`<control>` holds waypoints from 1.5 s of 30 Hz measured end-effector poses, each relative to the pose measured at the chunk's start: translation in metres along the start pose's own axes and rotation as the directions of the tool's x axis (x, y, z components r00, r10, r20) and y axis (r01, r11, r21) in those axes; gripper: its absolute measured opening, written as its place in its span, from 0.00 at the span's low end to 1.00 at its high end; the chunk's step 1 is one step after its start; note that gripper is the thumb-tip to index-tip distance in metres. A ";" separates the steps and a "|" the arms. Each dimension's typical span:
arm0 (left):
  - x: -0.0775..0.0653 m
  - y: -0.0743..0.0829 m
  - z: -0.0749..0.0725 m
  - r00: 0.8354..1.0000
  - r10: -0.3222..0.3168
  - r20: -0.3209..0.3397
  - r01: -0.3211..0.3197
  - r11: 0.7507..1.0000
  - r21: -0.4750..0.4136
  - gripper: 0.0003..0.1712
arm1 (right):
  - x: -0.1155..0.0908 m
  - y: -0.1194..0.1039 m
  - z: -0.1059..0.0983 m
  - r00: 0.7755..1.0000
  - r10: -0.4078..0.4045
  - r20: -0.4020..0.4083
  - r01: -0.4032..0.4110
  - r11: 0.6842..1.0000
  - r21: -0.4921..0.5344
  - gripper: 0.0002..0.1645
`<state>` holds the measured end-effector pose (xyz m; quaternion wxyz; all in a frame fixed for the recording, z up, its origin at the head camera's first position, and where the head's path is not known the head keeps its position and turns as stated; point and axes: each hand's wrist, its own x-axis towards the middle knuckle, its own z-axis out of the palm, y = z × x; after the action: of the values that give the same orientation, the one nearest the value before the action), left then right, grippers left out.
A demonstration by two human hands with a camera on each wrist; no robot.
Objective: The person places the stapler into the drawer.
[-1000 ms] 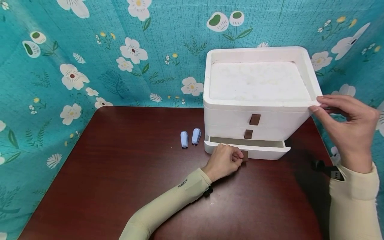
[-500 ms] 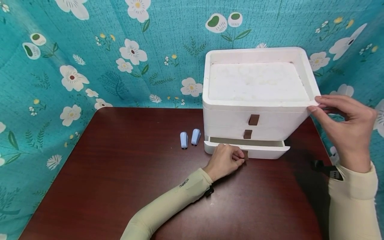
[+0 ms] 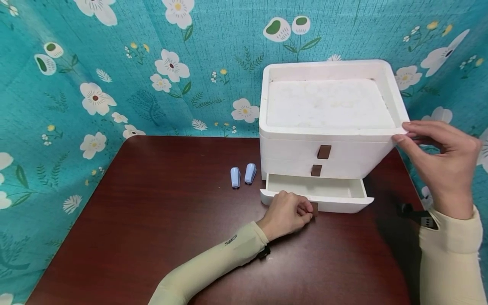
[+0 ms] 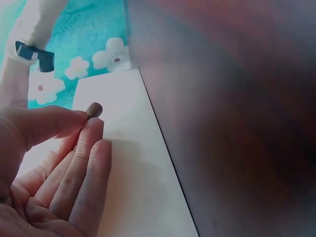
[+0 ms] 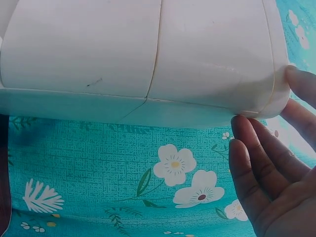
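A white drawer unit (image 3: 297, 154) stands at the table's back right, with brown pull tabs on its front. Its bottom drawer (image 3: 343, 206) is pulled part way out, and the visible part of its inside is bare. My left hand (image 3: 284, 216) pinches that drawer's brown tab (image 4: 95, 110) between thumb and fingers, as the left wrist view shows close up. At the unit's top right front corner, my right hand (image 3: 451, 163) holds the rim between thumb and fingers. The right wrist view has its fingertips (image 5: 240, 126) against the unit's edge.
Two small light-blue clips (image 3: 235, 177) lie side by side on the dark red table (image 3: 160, 203), left of the unit. The unit's top is a shallow tray (image 3: 329, 103). A flowered teal cloth (image 3: 213, 51) hangs close behind.
The bottom drawer has come further out towards me, with my left hand moving along on its tab. My right hand stays at the unit's corner.
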<state>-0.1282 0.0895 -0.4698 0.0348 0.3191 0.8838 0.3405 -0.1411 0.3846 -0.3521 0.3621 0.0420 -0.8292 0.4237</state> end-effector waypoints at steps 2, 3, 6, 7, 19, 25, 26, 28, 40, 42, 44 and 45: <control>-0.005 0.002 0.000 1.000 0.008 0.007 -0.008 1.000 0.002 0.03 | 0.000 0.000 0.000 1.000 -0.002 0.002 0.002 1.000 0.006 0.20; -0.007 0.003 0.001 1.000 0.012 0.011 -0.012 1.000 0.003 0.03 | 0.000 0.001 0.000 1.000 -0.002 0.003 0.002 1.000 0.007 0.20; -0.014 0.006 0.001 1.000 0.022 0.019 -0.022 1.000 0.003 0.03 | 0.000 0.001 0.001 1.000 -0.003 0.003 0.003 1.000 0.017 0.19; -0.017 0.007 0.001 0.999 0.026 0.020 -0.026 1.000 0.002 0.03 | 0.000 0.001 0.001 1.000 -0.003 0.003 0.003 1.000 0.020 0.19; -0.043 0.016 0.006 0.995 0.098 -0.002 -0.098 0.994 0.042 0.05 | -0.001 0.001 0.001 1.000 0.005 -0.003 -0.005 1.000 0.018 0.19; -0.052 0.023 0.011 0.994 0.112 -0.019 -0.111 0.992 0.062 0.05 | -0.002 0.001 0.002 1.000 0.026 -0.012 -0.026 1.000 -0.013 0.19; -0.053 0.023 0.011 0.993 0.112 -0.025 -0.110 0.991 0.071 0.05 | -0.002 0.001 0.002 0.999 0.032 -0.015 -0.032 0.999 -0.024 0.19; -0.054 0.024 0.011 0.994 0.107 -0.034 -0.104 0.992 0.077 0.05 | -0.002 0.000 0.002 0.999 0.044 -0.015 -0.044 0.998 -0.041 0.19; -0.054 0.025 0.011 0.996 0.094 -0.006 -0.092 0.991 0.100 0.04 | -0.003 0.000 0.002 0.999 0.049 -0.019 -0.050 0.998 -0.043 0.20; -0.054 0.025 0.009 0.996 0.090 0.011 -0.091 0.990 0.112 0.05 | -0.003 0.000 0.002 0.998 0.051 -0.019 -0.052 0.998 -0.044 0.20; -0.054 0.026 0.008 0.995 0.095 0.028 -0.098 0.986 0.131 0.06 | -0.003 0.000 0.003 0.999 0.046 -0.015 -0.047 0.998 -0.031 0.19; -0.055 0.026 0.007 0.994 0.099 0.035 -0.103 0.985 0.137 0.07 | -0.003 0.000 0.003 0.999 0.042 -0.014 -0.042 0.999 -0.023 0.19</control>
<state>-0.0690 0.0761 -0.4675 0.0077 0.3701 0.8873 0.2750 -0.1405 0.3815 -0.3547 0.3589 0.0175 -0.8325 0.4218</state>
